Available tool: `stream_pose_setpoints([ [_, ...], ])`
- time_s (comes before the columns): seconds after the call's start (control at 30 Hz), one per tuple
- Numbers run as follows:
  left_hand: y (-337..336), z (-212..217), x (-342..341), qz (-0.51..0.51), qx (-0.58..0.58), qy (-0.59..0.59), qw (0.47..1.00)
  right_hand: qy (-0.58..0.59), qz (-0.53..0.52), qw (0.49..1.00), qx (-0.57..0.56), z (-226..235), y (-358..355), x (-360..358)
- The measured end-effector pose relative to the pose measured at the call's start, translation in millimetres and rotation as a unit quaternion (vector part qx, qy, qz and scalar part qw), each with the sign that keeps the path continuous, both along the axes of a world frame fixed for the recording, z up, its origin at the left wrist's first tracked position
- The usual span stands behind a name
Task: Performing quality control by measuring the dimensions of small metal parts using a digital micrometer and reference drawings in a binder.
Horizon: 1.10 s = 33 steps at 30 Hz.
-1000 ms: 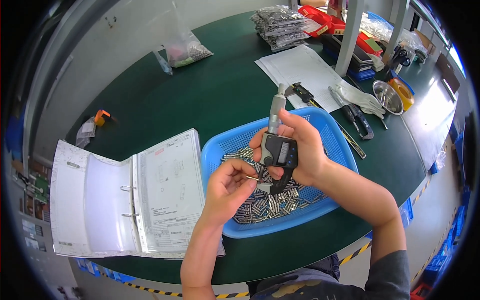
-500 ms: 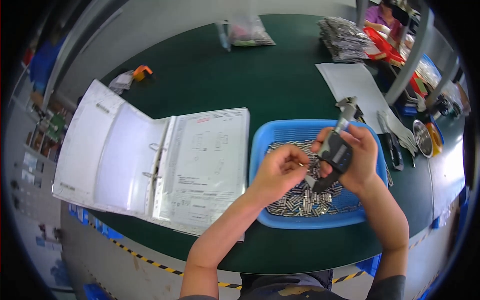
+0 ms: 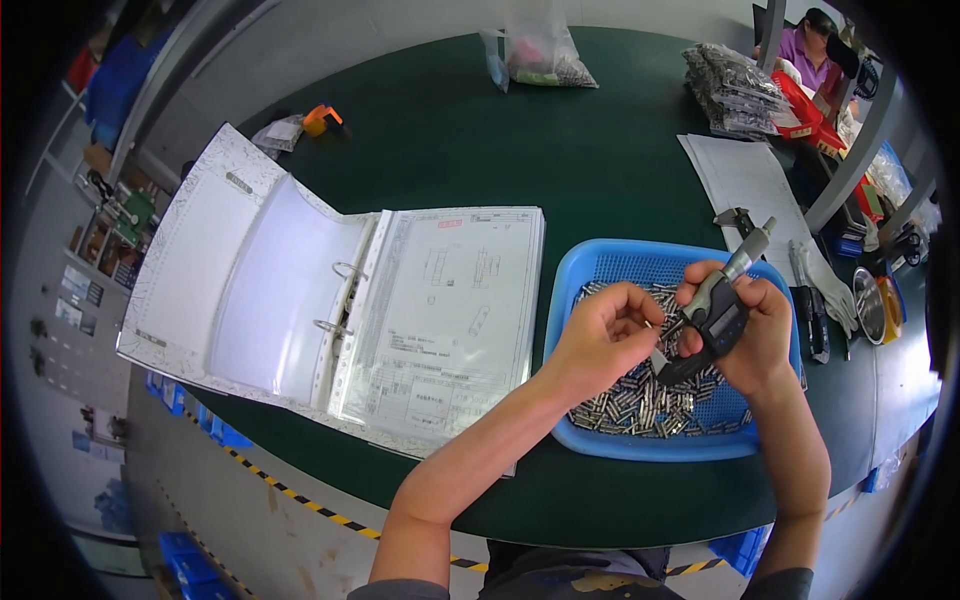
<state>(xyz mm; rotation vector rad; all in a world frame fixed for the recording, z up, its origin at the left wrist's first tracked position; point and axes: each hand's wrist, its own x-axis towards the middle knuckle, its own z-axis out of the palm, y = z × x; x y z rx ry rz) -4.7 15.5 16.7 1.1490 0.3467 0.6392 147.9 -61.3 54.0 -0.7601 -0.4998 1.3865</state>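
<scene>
Since the previous frames, both hands sit further right in frame. The right hand (image 3: 755, 335) grips the grey digital micrometer (image 3: 722, 305); the left hand (image 3: 600, 335) pinches a small metal pin (image 3: 652, 323) at its jaws, above the blue plastic basket (image 3: 600, 270).

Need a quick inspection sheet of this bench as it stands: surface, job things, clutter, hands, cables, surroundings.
Surface: dark green table, round front edge.
Job's things: micrometer with grey display; blue tray of small metal pins; open binder showing a drawing sheet.
Clutter: bagged parts, paper sheet, white glove, orange tool, clear bags.
Hands: left hand pinches something small at the micrometer's jaws; right hand has its grip around the micrometer body.
Cables: nothing seen.
Surroundings: another person at the far edge; hazard-striped tape on the floor.
</scene>
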Motion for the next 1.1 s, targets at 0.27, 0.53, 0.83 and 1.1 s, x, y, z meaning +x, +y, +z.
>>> stream_pose_setpoints([
  [0.27,-0.6,3.0,-5.0,-0.032,0.038,0.037,0.998,0.025,0.003,0.999,-0.024,1.0,-0.1,-1.6],
  [0.53,1.6,0.4,-2.7,-0.042,0.044,0.041,0.997,0.013,0.002,0.999,-0.042,0.6,1.4,0.6],
  [0.83,-2.6,1.3,-3.0,-0.035,0.053,0.036,0.997,0.021,-0.003,0.999,-0.035,2.1,-0.2,1.0],
  [1.1,-1.2,2.8,-3.7,-0.045,0.062,0.039,0.996,0.004,-0.011,0.999,-0.047,3.1,0.0,-0.4],
])
